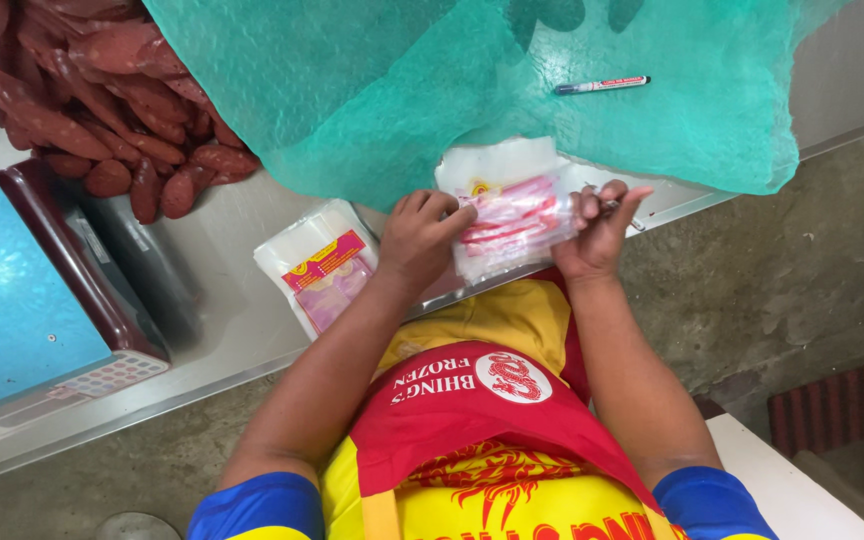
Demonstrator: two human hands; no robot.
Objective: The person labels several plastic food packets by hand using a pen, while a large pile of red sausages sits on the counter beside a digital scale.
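Note:
My left hand (420,235) and my right hand (597,228) hold a clear plastic bag (512,215) with red and pink print between them, just above the front edge of a steel table (222,240). The left fingers pinch the bag's left side. On the opposite side, thumb and fingers of the right hand grip its edge, with a small dark object among them that I cannot make out. A stack of the same printed bags (320,265) lies flat on the table to the left of my left hand.
A green mesh net (432,80) covers the table's far side, with a marker pen (602,85) lying on it. Several reddish sausages (102,110) are heaped at the far left. A weighing scale with a blue top (12,290) stands at the left. Concrete floor lies below.

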